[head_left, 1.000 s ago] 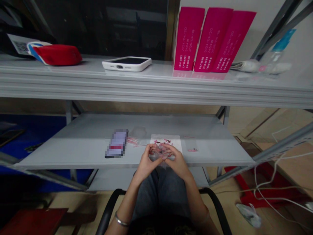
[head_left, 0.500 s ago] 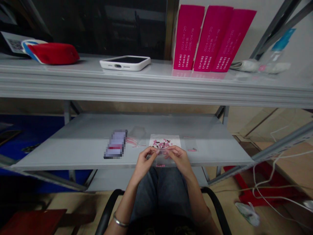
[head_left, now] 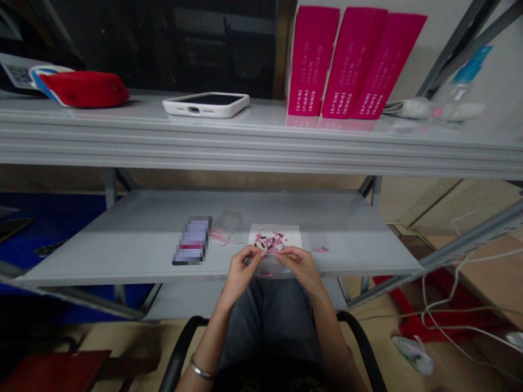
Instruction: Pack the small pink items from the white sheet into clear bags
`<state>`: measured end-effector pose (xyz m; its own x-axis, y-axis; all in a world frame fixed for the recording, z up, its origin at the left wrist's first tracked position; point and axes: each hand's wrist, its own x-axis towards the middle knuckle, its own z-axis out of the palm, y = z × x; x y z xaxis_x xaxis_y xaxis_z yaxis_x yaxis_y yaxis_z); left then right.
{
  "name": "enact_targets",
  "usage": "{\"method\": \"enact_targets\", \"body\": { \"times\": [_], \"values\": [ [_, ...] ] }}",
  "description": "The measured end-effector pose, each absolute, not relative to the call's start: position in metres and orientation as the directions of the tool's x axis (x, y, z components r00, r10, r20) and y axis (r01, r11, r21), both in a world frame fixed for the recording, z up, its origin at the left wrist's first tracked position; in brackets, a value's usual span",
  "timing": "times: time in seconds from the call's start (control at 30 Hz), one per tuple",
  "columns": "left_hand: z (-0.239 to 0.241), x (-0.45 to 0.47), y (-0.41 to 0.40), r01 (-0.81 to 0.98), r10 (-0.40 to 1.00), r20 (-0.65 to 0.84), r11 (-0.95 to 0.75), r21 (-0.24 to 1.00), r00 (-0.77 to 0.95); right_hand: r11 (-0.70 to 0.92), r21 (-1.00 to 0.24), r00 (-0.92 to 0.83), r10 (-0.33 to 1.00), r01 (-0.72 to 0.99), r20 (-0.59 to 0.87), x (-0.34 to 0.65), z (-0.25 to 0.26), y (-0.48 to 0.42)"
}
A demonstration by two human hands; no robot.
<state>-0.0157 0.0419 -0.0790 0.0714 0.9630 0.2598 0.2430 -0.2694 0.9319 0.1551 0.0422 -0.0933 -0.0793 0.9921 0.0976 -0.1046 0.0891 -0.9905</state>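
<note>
My left hand (head_left: pixel 241 267) and my right hand (head_left: pixel 301 265) pinch the top edge of a small clear plastic bag (head_left: pixel 270 263) between them, over the front edge of the lower grey shelf (head_left: pixel 122 239). A few pink bits lie at the bag's bottom. Just behind the hands a white sheet (head_left: pixel 274 238) carries several small pink and dark pieces. Left of it lie loose clear bags with pink strips (head_left: pixel 223 235).
A blurred-out flat item (head_left: pixel 192 247) lies on the lower shelf. Another small bag (head_left: pixel 319 242) lies to the right. The upper shelf holds a white phone (head_left: pixel 206 104), a red pouch (head_left: pixel 79 89) and three magenta boxes (head_left: pixel 351 62). Cables (head_left: pixel 449 305) trail on the floor.
Both hands have drawn apart from a tight cluster and now stretch the bag's top edge between them. The view has shifted slightly.
</note>
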Motion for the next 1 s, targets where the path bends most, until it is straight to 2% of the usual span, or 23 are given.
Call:
{"method": "enact_targets", "body": {
  "times": [0.43,0.7,0.87,1.0],
  "values": [
    [-0.083,-0.018,0.043,0.259,0.967,0.256,-0.251,0.933,0.013,0.116,-0.991,-0.053,0.991,-0.063,0.120,0.154,-0.094,0.042],
    [-0.081,-0.015,0.041,0.249,0.966,0.259,-0.247,0.936,-0.014,0.182,-0.982,-0.014,0.983,0.051,0.181,0.154,-0.093,0.041],
    [-0.079,-0.013,0.040,0.203,0.967,0.256,-0.253,0.946,0.011,0.177,-0.984,-0.044,0.983,0.020,0.176,0.151,-0.091,0.038],
    [-0.078,-0.010,0.038,0.165,0.955,0.276,-0.291,0.943,0.103,0.181,-0.983,-0.103,0.978,-0.031,0.184,0.145,-0.090,0.036]
  ]
}}
